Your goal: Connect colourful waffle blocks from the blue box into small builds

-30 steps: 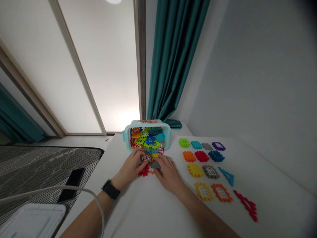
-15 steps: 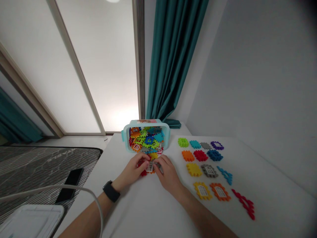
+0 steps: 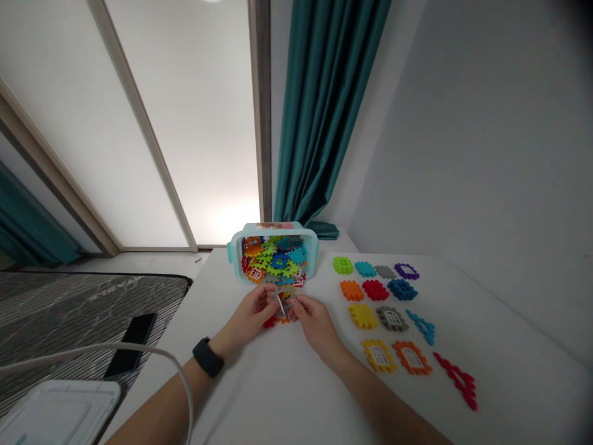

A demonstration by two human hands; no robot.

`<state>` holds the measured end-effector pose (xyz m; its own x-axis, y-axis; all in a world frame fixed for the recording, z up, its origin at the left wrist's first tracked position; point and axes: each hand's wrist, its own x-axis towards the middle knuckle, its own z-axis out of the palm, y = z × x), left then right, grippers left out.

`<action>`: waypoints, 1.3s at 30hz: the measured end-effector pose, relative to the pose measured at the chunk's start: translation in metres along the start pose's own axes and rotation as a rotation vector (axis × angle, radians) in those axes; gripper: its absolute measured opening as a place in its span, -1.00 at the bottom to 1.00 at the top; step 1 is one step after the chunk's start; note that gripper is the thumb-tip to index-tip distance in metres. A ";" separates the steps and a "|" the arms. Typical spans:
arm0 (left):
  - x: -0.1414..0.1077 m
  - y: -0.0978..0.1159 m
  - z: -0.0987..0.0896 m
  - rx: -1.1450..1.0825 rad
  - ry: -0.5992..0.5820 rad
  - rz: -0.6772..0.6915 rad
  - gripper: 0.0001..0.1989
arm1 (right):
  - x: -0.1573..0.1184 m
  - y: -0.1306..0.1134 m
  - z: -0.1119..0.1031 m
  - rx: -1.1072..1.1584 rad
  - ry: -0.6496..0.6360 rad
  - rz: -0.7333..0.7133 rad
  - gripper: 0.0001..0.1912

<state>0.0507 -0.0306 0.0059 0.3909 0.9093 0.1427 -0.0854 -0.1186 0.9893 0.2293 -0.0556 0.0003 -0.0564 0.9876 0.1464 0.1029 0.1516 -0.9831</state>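
Observation:
My left hand (image 3: 256, 311), with a dark watch on its wrist, pinches the left side of a grey piece (image 3: 285, 304) with a white window panel (image 3: 280, 303), which looks tilted out of the frame. The grey piece's right edge is between the thumb and fingers of my right hand (image 3: 314, 318). Beneath them lie red and orange pieces (image 3: 269, 322), partly hidden by the fingers. Just behind my hands, a light teal bin (image 3: 314, 247) lies with its opening towards me, full of colourful toothed pieces.
Rows of toothed pieces, including a yellow square (image 3: 363, 316) and an orange window piece (image 3: 412, 358), lie right of my hands. A white cable (image 3: 139, 349) crosses the lower left, near a white lid (image 3: 60, 408) and a black phone (image 3: 132, 346).
The white window panel has tilted from lying flat in the grey piece. My right hand has shifted slightly, its fingers now at the piece's right edge.

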 end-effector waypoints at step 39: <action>-0.009 0.021 -0.012 0.776 0.107 0.541 -0.42 | -0.009 -0.016 -0.005 -0.089 0.000 -0.124 -0.61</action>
<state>0.0340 -0.0367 0.0250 0.3873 0.6808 0.6217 0.4170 -0.7308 0.5405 0.2327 -0.0664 0.0158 -0.0738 0.9612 0.2658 0.1833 0.2750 -0.9438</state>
